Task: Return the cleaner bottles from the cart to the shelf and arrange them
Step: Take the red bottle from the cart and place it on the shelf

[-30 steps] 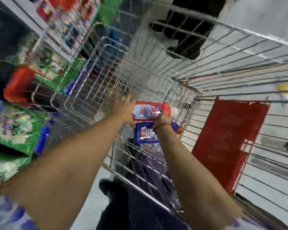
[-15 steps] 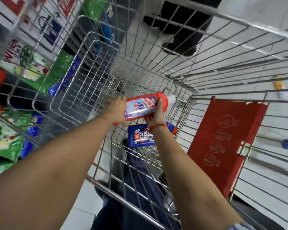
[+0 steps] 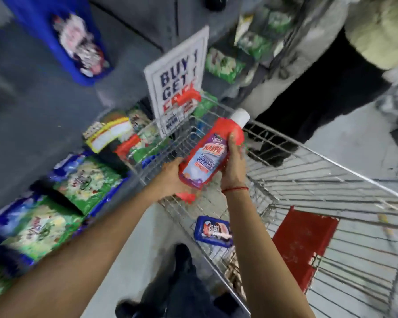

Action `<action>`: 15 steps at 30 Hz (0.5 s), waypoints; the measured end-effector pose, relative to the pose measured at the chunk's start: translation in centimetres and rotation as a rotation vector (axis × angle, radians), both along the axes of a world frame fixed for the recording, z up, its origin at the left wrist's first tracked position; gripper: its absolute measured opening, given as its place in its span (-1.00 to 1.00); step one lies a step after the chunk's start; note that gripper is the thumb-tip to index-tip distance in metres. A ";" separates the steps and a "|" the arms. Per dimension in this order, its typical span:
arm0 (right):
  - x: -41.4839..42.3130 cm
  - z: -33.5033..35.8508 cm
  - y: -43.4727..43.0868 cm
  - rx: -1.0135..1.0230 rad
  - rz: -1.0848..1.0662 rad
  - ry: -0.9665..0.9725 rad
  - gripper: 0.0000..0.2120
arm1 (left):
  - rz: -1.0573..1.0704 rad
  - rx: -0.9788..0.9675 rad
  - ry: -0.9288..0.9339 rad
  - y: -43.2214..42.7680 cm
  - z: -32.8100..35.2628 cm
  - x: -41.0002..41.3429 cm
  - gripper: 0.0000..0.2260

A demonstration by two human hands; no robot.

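Store shelf [image 3: 62, 134] beside wire cart [image 3: 308, 180]: left hand [image 3: 170, 177] cradles red cleaner bottle [image 3: 213, 154] base, right hand [image 3: 233, 161] closed around its side, steadying transfer; blue bottle [image 3: 213, 230] remains carted.

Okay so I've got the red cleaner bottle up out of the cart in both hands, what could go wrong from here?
1. The red bottle is tilted and held only at its sides by the left hand and right hand; it could slip back into the cart.
2. The promo sign stands toward the shelf side; swinging the bottle across might knock it.
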State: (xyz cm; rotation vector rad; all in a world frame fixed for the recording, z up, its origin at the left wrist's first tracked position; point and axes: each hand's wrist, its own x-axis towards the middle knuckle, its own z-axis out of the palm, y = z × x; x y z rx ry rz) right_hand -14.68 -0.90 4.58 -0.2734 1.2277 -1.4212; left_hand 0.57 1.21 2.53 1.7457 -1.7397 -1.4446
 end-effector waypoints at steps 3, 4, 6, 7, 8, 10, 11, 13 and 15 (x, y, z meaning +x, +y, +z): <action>3.4 5.4 -0.6 -0.121 0.054 0.066 -0.90 | 0.155 -0.087 0.099 1.7 3.9 2.9 -0.35; 4.8 7.0 -0.6 -0.144 0.078 0.073 -0.91 | 0.200 -0.129 0.108 2.4 5.1 4.0 -0.36; 7.8 9.9 -0.1 -0.198 0.162 0.078 -0.82 | 0.276 -0.200 0.135 4.1 7.2 6.9 -0.32; 9.6 11.1 0.3 -0.230 0.216 0.078 -0.82 | 0.315 -0.211 0.180 5.1 8.0 8.5 -0.29; 11.5 12.2 0.8 -0.254 0.270 0.076 -0.83 | 0.359 -0.218 0.230 6.2 8.7 10.1 -0.29; 15.7 13.9 2.1 -0.290 0.376 0.080 -0.82 | 0.452 -0.256 0.267 8.9 9.8 13.5 -0.42; 17.9 14.6 3.0 -0.307 0.426 0.085 -0.80 | 0.498 -0.279 0.265 10.4 10.3 15.2 -0.49; 22.5 15.6 5.3 -0.350 0.533 0.091 -0.80 | 0.600 -0.314 0.268 13.7 11.1 18.7 -0.57; 26.9 16.5 8.0 -0.401 0.656 0.097 -0.79 | 0.707 -0.320 0.252 17.3 11.5 22.1 -0.55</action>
